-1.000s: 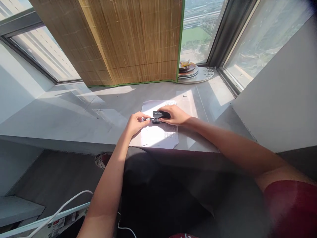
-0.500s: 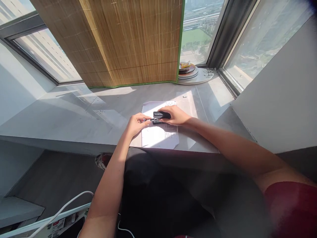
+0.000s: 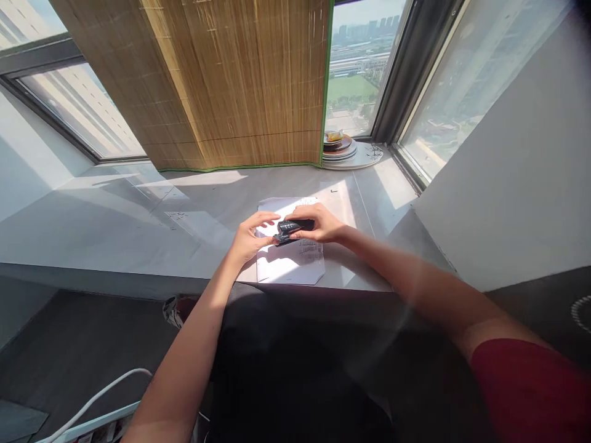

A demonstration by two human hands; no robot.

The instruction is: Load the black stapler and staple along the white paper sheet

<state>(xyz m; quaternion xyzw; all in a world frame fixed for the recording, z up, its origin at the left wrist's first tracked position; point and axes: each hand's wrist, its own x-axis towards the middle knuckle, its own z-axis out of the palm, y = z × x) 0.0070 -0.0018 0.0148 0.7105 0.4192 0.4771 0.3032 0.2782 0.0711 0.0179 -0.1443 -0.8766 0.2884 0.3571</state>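
A black stapler (image 3: pixel 289 232) is held over the white paper sheets (image 3: pixel 290 268), its front end pointing left. My right hand (image 3: pixel 324 223) wraps round its back part, thumb below and fingers over the top. At the stapler's front end is my left hand (image 3: pixel 253 237), its thumb tip touching or very close to the lower jaw. The fingers of that hand are spread above the thumb, with a gap between them. Handwriting or print shows on the sheets to the right of the stapler.
A small dark piece (image 3: pixel 333 191) lies on the windowsill (image 3: pixel 203 191) beyond the sheets. Stacked plates (image 3: pixel 339 152) stand at the back by the window. A bamboo blind (image 3: pixel 244 86) hangs over the sill. A white cable (image 3: pixel 106 387) runs at lower left.
The stapler's jaws, wider apart before, are now closer together, and its front end tilts toward me. My left fingers have come off its front end and spread. The camera view has shifted slightly.
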